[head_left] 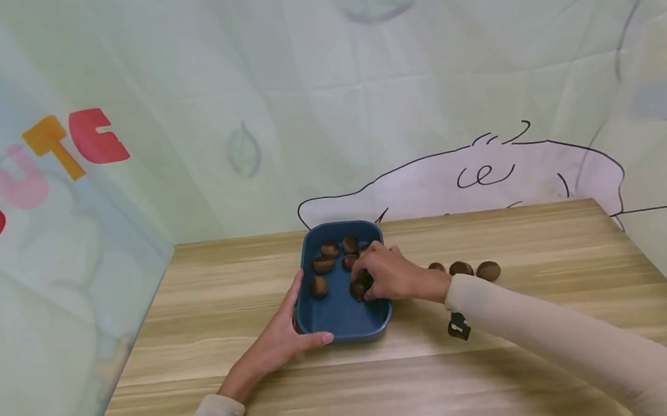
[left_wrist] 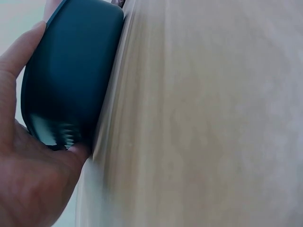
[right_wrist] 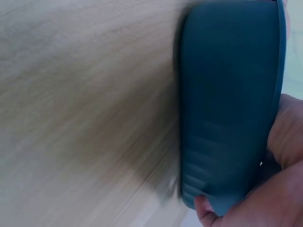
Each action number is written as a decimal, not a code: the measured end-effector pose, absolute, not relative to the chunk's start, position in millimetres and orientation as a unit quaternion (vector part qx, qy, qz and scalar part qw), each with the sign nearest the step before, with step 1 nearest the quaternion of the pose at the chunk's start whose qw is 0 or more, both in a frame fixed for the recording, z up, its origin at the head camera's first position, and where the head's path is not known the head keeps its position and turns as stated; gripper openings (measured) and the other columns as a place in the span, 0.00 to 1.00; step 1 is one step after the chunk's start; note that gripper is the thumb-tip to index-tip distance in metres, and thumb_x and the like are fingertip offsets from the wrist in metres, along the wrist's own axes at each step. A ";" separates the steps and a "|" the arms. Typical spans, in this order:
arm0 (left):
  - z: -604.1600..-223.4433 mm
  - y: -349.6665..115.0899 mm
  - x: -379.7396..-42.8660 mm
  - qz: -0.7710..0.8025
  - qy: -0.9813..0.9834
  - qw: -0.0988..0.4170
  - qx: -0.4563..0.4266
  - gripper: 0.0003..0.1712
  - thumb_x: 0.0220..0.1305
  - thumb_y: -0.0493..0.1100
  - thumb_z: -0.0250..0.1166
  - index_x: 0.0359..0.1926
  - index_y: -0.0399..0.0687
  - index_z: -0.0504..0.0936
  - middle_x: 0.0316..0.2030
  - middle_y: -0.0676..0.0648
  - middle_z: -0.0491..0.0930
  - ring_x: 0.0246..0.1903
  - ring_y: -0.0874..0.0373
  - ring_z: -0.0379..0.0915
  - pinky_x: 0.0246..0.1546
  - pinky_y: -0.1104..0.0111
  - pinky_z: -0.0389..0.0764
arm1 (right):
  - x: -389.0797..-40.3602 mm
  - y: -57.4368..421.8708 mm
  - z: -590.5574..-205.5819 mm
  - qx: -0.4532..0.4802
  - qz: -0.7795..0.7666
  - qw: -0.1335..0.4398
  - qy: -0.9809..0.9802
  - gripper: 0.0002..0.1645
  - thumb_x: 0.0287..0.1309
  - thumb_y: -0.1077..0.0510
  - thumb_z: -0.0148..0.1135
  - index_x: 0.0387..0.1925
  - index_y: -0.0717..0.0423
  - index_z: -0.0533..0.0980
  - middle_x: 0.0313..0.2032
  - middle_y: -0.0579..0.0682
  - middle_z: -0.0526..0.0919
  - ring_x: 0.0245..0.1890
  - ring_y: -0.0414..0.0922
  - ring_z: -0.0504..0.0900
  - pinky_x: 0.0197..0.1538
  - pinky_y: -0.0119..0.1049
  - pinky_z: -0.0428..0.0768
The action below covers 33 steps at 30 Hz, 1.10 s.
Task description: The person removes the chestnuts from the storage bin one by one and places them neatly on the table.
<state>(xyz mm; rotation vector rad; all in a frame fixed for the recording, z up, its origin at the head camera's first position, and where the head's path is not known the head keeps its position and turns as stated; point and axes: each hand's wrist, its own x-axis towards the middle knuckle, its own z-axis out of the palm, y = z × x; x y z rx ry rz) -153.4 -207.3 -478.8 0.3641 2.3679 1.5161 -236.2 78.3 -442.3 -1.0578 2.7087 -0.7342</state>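
Note:
A blue rectangular container [head_left: 345,322] stands on the wooden table with several brown chestnuts [head_left: 324,264] inside. My left hand [head_left: 283,339] grips its near left corner, thumb on the near wall and fingers along the left side. In the left wrist view, the left thumb presses low on the container's outer wall [left_wrist: 75,56]. My right hand [head_left: 392,273] reaches over the right rim and pinches a dark chestnut [head_left: 358,291] inside. The right wrist view shows a fingertip [right_wrist: 203,208] against the outer wall; the pinched chestnut is hidden there.
Three chestnuts [head_left: 489,271] lie in a row on the table [head_left: 389,392], right of the container, partly behind the right forearm. A printed cloth [head_left: 322,101] hangs behind the table and along its sides.

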 end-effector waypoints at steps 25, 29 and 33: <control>-481.3 -206.8 -154.7 0.530 0.825 0.160 0.112 0.76 0.63 0.55 0.83 0.91 0.67 0.33 0.90 0.43 0.35 0.87 0.35 0.35 0.81 0.32 0.47 | -225.7 112.1 -417.0 -0.324 -0.315 0.020 0.892 0.19 0.61 0.55 0.82 0.53 0.53 0.90 0.52 0.47 0.91 0.58 0.52 0.78 0.62 0.58 0.76; -482.1 -207.3 -155.2 0.535 0.822 0.159 0.115 0.77 0.62 0.55 0.84 0.91 0.68 0.33 0.90 0.43 0.34 0.87 0.35 0.35 0.81 0.32 0.48 | -221.5 128.6 -414.3 -0.304 -0.337 0.019 0.891 0.20 0.60 0.55 0.82 0.53 0.54 0.90 0.49 0.46 0.90 0.61 0.53 0.78 0.64 0.59 0.76; -481.7 -206.9 -155.4 0.537 0.821 0.157 0.119 0.77 0.61 0.55 0.84 0.91 0.67 0.33 0.90 0.43 0.33 0.87 0.35 0.34 0.80 0.31 0.49 | -218.0 146.4 -413.4 -0.294 -0.352 0.012 0.889 0.18 0.58 0.58 0.82 0.51 0.53 0.90 0.46 0.44 0.90 0.61 0.54 0.77 0.65 0.62 0.74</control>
